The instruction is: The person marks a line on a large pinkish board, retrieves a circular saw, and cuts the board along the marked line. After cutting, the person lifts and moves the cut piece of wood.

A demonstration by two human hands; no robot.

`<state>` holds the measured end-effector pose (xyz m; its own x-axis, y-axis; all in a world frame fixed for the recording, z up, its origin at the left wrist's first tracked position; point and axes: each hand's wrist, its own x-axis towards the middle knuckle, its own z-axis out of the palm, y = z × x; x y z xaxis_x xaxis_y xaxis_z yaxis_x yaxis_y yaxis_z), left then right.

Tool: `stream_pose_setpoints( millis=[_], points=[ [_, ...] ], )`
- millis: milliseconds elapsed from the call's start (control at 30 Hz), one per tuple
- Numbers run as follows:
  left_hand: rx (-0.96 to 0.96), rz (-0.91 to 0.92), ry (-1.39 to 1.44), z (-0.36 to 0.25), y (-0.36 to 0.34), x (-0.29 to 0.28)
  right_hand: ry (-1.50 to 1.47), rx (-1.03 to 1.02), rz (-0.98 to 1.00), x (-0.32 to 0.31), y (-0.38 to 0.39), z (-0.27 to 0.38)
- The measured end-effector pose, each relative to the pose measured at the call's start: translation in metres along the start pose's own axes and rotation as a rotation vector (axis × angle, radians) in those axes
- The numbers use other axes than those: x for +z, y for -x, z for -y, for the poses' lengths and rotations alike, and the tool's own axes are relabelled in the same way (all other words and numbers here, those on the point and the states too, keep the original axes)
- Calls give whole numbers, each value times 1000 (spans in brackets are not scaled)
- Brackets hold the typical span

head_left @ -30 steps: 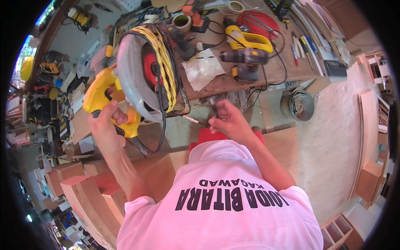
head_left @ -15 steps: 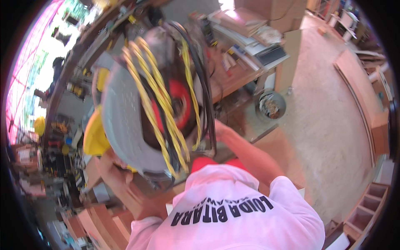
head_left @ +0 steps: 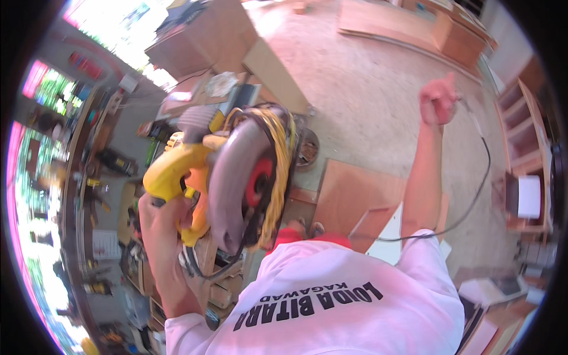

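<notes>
A circular saw (head_left: 236, 177) with a yellow handle, grey guard and red disc is held up at the left. My left hand (head_left: 161, 219) is closed around its yellow handle. A yellow twisted cord (head_left: 277, 177) is looped in a bundle over the saw's side. My right hand (head_left: 439, 102) is raised far out to the right, fingers curled with one partly extended. A dark cable (head_left: 486, 177) hangs from beside its fingers and curves back toward my shirt; its end at the hand is blurred.
A workbench (head_left: 201, 89) with boards and papers stands at the far left, a bucket of scraps (head_left: 307, 148) beside it. Plywood panels (head_left: 349, 195) lie on the floor ahead of my feet. An open wooden drawer frame (head_left: 520, 130) stands at the right. Tool-laden shelves (head_left: 89, 136) line the left.
The view has swung to the right. My right hand has gone from beside the saw to far out right, with the dark cable now stretched out there. My left hand still holds the saw.
</notes>
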<state>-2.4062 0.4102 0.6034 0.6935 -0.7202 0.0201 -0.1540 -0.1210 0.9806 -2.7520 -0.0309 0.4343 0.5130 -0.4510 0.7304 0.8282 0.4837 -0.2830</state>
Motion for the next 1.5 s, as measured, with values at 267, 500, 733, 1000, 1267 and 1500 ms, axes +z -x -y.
stream_pose_setpoints(
  millis=[267, 500, 733, 1000, 1267, 1500],
  points=[
    [128, 174, 95, 4, -143, 143, 1105, 807, -812, -42, 162, -2],
    [193, 383, 383, -39, -255, 271, 686, 777, -785, -160, 53, -86],
    [244, 705, 56, -96, -380, 419, 1318, 51, -1063, -361, 8, 285],
    [37, 715, -397, -57, -526, 575, 1211, -792, -1259, -154, 40, 663],
    [-98, 238, -48, 59, -652, 780, 2319, 875, -1778, -303, 235, 664],
    [-84, 7, 438, 5, -757, 900, 1491, 910, -1344, -567, 26, 583]
  ],
)
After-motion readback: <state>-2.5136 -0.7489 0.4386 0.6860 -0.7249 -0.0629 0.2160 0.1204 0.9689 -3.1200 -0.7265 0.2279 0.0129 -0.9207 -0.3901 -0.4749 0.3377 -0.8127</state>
